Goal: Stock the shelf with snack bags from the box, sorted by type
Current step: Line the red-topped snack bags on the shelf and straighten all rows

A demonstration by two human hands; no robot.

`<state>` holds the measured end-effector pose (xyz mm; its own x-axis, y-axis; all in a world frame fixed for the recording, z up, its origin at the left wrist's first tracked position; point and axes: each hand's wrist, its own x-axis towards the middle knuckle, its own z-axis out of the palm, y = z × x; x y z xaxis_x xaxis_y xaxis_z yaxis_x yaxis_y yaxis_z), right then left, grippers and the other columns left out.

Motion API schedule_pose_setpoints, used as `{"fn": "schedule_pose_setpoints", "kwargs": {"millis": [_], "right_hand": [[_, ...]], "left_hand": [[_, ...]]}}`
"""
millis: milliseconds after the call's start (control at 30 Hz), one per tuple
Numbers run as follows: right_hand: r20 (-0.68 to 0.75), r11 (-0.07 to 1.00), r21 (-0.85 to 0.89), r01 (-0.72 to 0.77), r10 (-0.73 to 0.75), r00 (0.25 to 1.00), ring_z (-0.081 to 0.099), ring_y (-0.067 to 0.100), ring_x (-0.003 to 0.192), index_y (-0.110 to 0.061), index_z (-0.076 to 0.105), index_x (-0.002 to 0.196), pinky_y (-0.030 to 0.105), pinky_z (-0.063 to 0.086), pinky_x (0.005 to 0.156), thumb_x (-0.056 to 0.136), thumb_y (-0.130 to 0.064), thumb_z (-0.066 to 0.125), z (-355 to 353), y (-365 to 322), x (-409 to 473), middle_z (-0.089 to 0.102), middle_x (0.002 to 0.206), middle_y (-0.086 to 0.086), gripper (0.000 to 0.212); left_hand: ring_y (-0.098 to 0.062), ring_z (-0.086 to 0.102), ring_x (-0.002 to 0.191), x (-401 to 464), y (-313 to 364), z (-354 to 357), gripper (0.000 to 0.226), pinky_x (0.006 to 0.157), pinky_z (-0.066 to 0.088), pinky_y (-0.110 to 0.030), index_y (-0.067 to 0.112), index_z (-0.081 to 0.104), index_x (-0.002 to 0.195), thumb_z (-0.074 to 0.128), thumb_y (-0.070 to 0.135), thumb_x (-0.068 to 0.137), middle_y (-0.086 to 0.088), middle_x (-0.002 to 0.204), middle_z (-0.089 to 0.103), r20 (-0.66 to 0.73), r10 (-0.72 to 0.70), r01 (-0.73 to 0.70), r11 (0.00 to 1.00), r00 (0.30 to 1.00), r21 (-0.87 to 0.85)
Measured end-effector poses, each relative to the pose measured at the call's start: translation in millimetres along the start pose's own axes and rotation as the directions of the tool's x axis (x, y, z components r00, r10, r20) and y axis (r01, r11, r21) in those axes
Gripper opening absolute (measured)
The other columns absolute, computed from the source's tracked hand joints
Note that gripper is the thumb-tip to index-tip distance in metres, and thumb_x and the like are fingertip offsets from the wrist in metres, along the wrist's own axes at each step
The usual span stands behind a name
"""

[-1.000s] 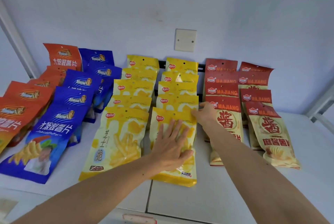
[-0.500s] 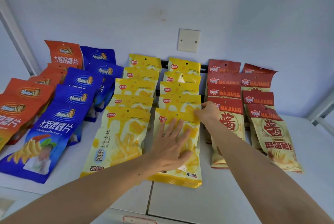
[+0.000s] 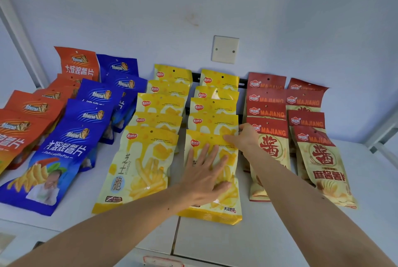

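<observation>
Fingers (image 3: 205, 154) of the left hand (image 3: 204, 177) lie straight and spread, pressed flat on the front yellow bag (image 3: 228, 208) of the right-hand yellow row, with the thumb resting lower on the same bag. The right hand (image 3: 244, 137) reaches in from the right and pinches that bag's top right corner, its fingers curled at the bag's edge; how far the fingertips go under the bag cannot be told. This bag lies flat at the front of its row, overlapping the yellow bag behind it, and its lower edge sits near the front of the white shelf (image 3: 269, 238). Just to its left lies the second row of yellow bags (image 3: 137, 172), the rows close but apart at the front. To the right stand two rows of red and cream bags (image 3: 323, 169), the nearer row touching the right forearm. Far left are a row of blue bags (image 3: 51, 159) and a row of orange bags (image 3: 19, 128), overlapping like tiles. A pale wall plate (image 3: 225, 49) sits on the wall above.
</observation>
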<state>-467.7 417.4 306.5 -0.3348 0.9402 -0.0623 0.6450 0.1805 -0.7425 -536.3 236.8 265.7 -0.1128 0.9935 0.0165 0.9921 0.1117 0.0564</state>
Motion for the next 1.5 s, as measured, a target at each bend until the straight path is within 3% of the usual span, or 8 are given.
{"fn": "schedule_pose_setpoints", "kwargs": {"millis": [200, 367, 533, 667, 967, 1233, 1500], "right_hand": [[0.008, 1.0, -0.027, 0.011, -0.011, 1.0, 0.064, 0.023, 0.098, -0.009, 0.058, 0.115, 0.036, 0.054, 0.079, 0.072, -0.037, 0.082, -3.6, -4.0, -2.0, 0.066, 0.107, 0.007, 0.057], [-0.03, 0.996, -0.082, 0.036, -0.039, 0.999, 0.062, 0.028, 0.103, -0.005, 0.051, 0.116, 0.033, 0.047, 0.074, 0.079, -0.035, 0.078, -6.6, -8.5, -8.4, 0.063, 0.108, 0.011, 0.055], [-0.135, 0.983, -0.087, 0.162, -0.172, 0.976, 0.048, 0.033, 0.121, -0.003, 0.042, 0.132, 0.039, 0.043, 0.092, 0.086, -0.029, 0.072, -8.4, -21.5, -18.3, 0.046, 0.133, 0.016, 0.06], [-0.199, 0.952, -0.085, 0.293, -0.304, 0.932, 0.044, 0.031, 0.127, -0.004, 0.045, 0.132, 0.037, 0.04, 0.098, 0.09, -0.028, 0.066, -1.6, -47.2, -27.5, 0.045, 0.135, 0.014, 0.052], [-0.033, 0.913, -0.098, 0.396, -0.401, 0.916, 0.053, 0.027, 0.116, -0.006, 0.05, 0.129, 0.029, 0.039, 0.083, 0.092, -0.029, 0.063, 58.2, -106.9, -42.0, 0.051, 0.134, 0.011, 0.045], [0.105, 0.886, -0.271, 0.375, -0.36, 0.927, 0.046, 0.03, 0.132, -0.012, 0.044, 0.142, 0.042, 0.042, 0.105, 0.095, -0.033, 0.06, 96.9, -147.8, -18.9, 0.048, 0.145, 0.01, 0.054], [0.31, 0.706, -0.527, 0.473, -0.359, 0.881, 0.032, 0.035, 0.139, -0.012, 0.032, 0.148, 0.048, 0.036, 0.108, 0.099, -0.034, 0.05, 127.8, -190.4, 7.9, 0.038, 0.152, 0.01, 0.057]], "left_hand": [[-0.024, -0.035, 0.141, 0.3, -1.0, -1.6, 0.085, 0.114, -0.016, -0.057, 0.036, -0.016, 0.15, -0.009, 0.075, 0.075, 0.001, 0.157, -0.03, -0.008, 0.001, -0.001, 1.0, 1.0, 0.01], [-0.023, -0.034, 0.142, -0.5, -3.2, -3.2, 0.076, 0.114, -0.013, -0.059, 0.035, -0.014, 0.151, 0.006, 0.071, 0.087, 0.001, 0.157, -0.03, -0.029, 0.003, -0.002, 0.999, 1.0, 0.033], [-0.022, -0.032, 0.143, -4.1, -12.6, -13.1, 0.075, 0.116, -0.011, -0.057, 0.032, -0.014, 0.152, 0.009, 0.069, 0.09, -0.001, 0.158, -0.028, -0.061, -0.018, 0.02, 0.999, 0.998, 0.032], [-0.02, -0.032, 0.142, -14.7, -27.6, -23.9, 0.081, 0.116, -0.012, -0.056, 0.03, -0.012, 0.152, -0.002, 0.073, 0.084, 0.0, 0.158, -0.028, -0.091, -0.063, 0.066, 0.998, 0.994, 0.022], [-0.02, -0.033, 0.142, -51.5, -96.1, -33.9, 0.082, 0.117, -0.013, -0.053, 0.031, -0.016, 0.151, -0.011, 0.07, 0.079, 0.002, 0.157, -0.03, -0.099, -0.151, 0.153, 0.988, 0.984, 0.009], [-0.027, -0.027, 0.145, -53.1, -156.1, -29.8, 0.076, 0.115, -0.008, -0.061, 0.038, -0.009, 0.152, 0.014, 0.073, 0.089, 0.0, 0.159, -0.024, -0.074, -0.068, 0.069, 0.997, 0.995, 0.018], [-0.026, -0.029, 0.144, -54.0, -174.1, -16.2, 0.076, 0.113, -0.008, -0.064, 0.038, -0.007, 0.152, 0.013, 0.075, 0.088, 0.001, 0.159, -0.024, -0.022, 0.014, -0.014, 1.0, 1.0, 0.001]]}}
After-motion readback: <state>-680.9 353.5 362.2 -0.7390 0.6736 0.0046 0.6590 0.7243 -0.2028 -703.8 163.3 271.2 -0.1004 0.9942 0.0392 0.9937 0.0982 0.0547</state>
